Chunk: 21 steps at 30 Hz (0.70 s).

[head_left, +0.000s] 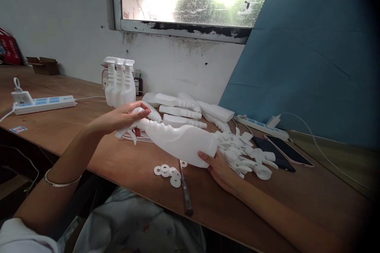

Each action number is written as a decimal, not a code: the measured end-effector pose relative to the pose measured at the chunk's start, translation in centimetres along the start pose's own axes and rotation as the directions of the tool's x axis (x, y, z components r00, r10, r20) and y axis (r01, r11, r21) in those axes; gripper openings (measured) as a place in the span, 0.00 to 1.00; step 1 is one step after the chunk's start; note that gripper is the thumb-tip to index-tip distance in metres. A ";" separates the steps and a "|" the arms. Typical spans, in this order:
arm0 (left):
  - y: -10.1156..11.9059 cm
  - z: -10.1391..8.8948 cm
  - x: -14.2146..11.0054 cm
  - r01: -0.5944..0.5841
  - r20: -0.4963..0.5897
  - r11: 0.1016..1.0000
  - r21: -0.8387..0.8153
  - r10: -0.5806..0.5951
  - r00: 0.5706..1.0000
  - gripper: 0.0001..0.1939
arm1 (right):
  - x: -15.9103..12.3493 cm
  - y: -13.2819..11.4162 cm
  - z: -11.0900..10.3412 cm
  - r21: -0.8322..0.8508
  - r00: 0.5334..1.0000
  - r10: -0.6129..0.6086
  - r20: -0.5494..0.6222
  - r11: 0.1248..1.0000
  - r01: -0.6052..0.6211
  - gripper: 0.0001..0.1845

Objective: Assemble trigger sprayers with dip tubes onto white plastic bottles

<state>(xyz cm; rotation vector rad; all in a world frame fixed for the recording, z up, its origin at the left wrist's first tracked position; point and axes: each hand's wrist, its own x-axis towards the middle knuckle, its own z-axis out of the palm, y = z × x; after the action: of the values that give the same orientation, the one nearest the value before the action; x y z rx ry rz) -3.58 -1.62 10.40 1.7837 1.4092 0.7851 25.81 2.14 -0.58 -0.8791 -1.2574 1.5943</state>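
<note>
A white plastic spray bottle (181, 142) lies nearly level in the air above the table, its base toward the right. My right hand (218, 168) grips it near the base, thumb on the near side. At the neck end, my left hand (130, 116) is closed around the white trigger sprayer head (129, 130), whose trigger points down; the head sits at the bottle's neck. Below lie several white ring washers (169, 174) beside a screwdriver (186, 193) with a clear handle. A heap of white sprayer parts (243, 150) is just past my right hand.
Several white bottles without heads (181, 110) lie behind my hands. Fitted spray bottles (120, 83) stand at the back left. Power strips lie left (46, 104) and right (264, 126), the right one near a phone (287, 150). A cardboard box (44, 66) sits far left.
</note>
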 end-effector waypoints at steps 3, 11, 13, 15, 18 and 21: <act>-0.2 0.0 0.1 0.001 -0.010 1.000 -0.010 -0.001 1.000 0.25 | 0.0 0.1 0.0 -0.018 1.000 -0.020 -0.003 1.000 0.020 0.25; 0.2 0.5 0.1 -0.102 -0.141 0.994 0.035 0.106 0.984 0.22 | 0.0 -0.2 0.2 0.006 1.000 0.015 -0.009 1.000 -0.015 0.25; 0.2 0.6 0.1 -0.164 -0.184 0.984 0.064 0.173 0.968 0.21 | 0.0 -0.3 0.2 0.017 1.000 0.020 0.002 1.000 -0.020 0.26; 0.0 0.7 0.1 -0.187 -0.210 0.977 0.100 0.204 0.956 0.19 | -0.1 -0.3 0.2 0.023 1.000 0.020 0.006 1.000 -0.020 0.26; -0.1 0.8 0.1 -0.188 -0.220 0.974 0.129 0.213 0.952 0.19 | 0.0 -0.2 0.1 0.032 1.000 0.020 0.010 0.999 -0.020 0.25; 0.1 0.9 0.1 -0.168 -0.225 0.976 0.135 0.195 0.955 0.19 | 0.0 -0.1 0.0 0.033 1.000 0.022 0.009 0.999 -0.023 0.22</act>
<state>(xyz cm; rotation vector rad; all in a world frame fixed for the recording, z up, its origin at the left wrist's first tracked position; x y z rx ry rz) -2.72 -1.65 9.98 1.9821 1.4814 1.0628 25.82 2.15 -0.50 -0.8695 -1.2276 1.6334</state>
